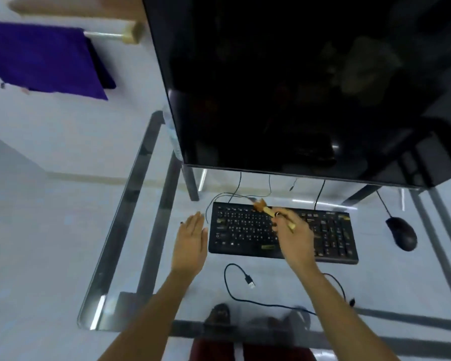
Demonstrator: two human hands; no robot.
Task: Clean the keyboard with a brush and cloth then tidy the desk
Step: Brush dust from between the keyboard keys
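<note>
A black keyboard (242,230) lies on the glass desk (141,194) below the monitor. My right hand (294,235) is over the keyboard's middle, shut on a small wooden-handled brush (264,207) whose bristles touch the top key row. My left hand (190,243) is open and flat, fingers together, just left of the keyboard's left edge, holding nothing. No cloth shows on the desk; a purple cloth (44,61) hangs on a rail at the far left wall.
A large dark monitor (297,87) fills the upper view. A black mouse (402,234) sits right of the keyboard. A loose USB cable (248,280) curls on the glass near the front edge. Thin cables (235,194) run behind the keyboard.
</note>
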